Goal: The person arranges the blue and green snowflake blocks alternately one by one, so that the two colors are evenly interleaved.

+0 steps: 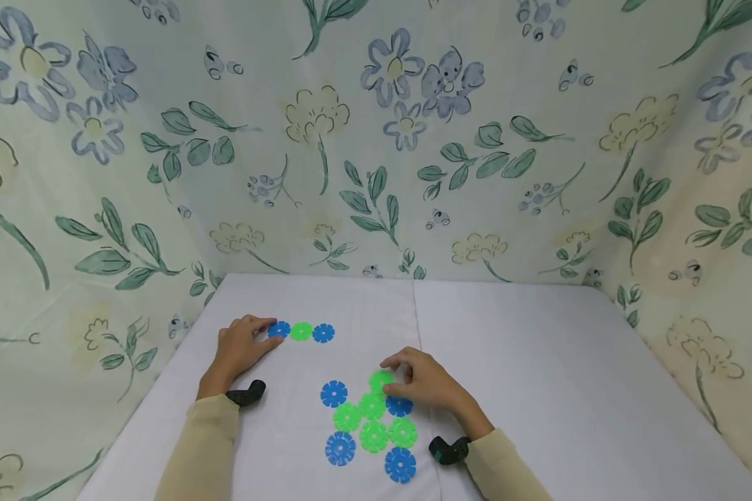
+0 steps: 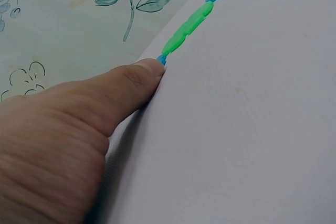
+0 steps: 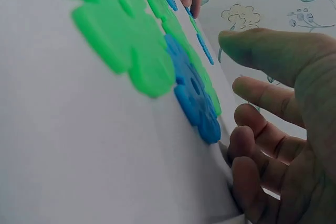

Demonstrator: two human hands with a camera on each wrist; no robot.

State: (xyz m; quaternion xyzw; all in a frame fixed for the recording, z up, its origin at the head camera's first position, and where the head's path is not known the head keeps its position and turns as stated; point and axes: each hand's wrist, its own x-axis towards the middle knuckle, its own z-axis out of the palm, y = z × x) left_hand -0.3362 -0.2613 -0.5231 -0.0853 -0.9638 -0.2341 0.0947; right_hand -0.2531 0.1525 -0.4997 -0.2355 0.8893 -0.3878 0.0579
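A short row on the far left of the table holds a notched blue plastic flower disc (image 1: pixel 279 329), a green disc (image 1: pixel 301 331) and another blue disc (image 1: pixel 324 333). My left hand (image 1: pixel 241 344) grips the leftmost blue disc between thumb and fingers; the left wrist view shows the thumb (image 2: pixel 142 74) against its edge. Closer to me, my right hand (image 1: pixel 429 381) hovers over the right side of a loose group, beside a green disc (image 1: pixel 379 380) and partly over a blue disc (image 1: pixel 400 407). In the right wrist view, its fingers (image 3: pixel 257 119) are loosely bent around nothing.
The group also has several green discs (image 1: pixel 373 435), plus blue discs at its left (image 1: pixel 334 394), lower left (image 1: pixel 340 448) and lower right (image 1: pixel 400 465). A white cloth (image 1: pixel 526 383) covers the table. Flower-patterned curtains (image 1: pixel 376 174) hang behind and at both sides.
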